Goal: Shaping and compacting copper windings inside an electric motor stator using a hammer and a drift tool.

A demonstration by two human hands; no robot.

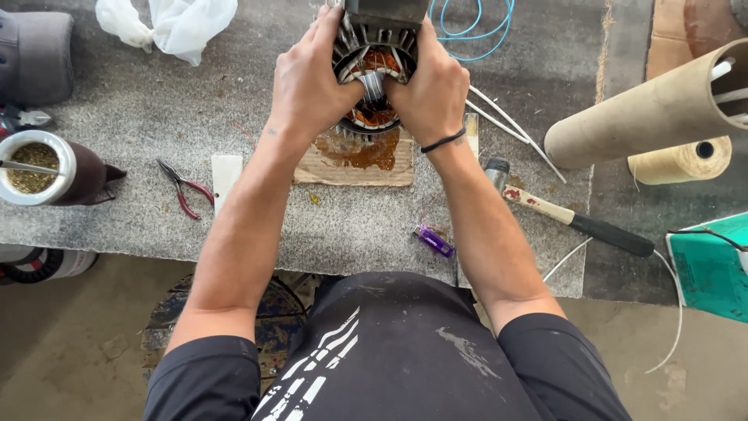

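Both hands, left [312,78] and right [427,90], clamped round stator [374,74] on cardboard [358,160]; could slip off worktop [351,226], nick fingers on fins.

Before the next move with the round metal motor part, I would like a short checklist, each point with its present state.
1. Both hands on the part: ok. The left hand and the right hand each have a grip on a side of the round finned metal motor part with copper windings.
2. Part supported: ok, it stands on the stained brown cardboard square.
3. Fingers away from the windings: not ok, both thumbs press into the opening.
4. Red-handled pliers away from the arms: ok.
5. Wooden-handled hammer away from the arms: not ok, its head lies beside the right forearm.
6. Windings intact: cannot tell.
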